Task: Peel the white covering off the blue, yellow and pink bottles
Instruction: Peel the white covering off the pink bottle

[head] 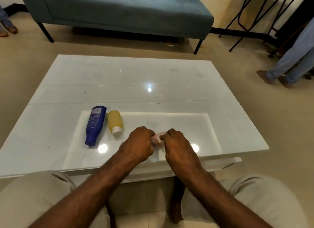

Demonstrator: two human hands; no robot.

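Beige-trousered knees (pixel 34 193) framed both bare forearms, which reached forward and converged over the near edge of the white glossy table (pixel 153 75); the left hand (pixel 138 143) and right hand (pixel 176 144) were knuckles-up and almost touching, fingers curled, gripping the pink bottle (pixel 157 137) between them just above the tabletop; only a sliver of pink and white showed, the rest being hidden; left of the hands lay the yellow bottle (pixel 115 121), white cap nearest, and just beside it the blue bottle (pixel 95 125), both bare; beyond the table stood a teal sofa (pixel 119 12).
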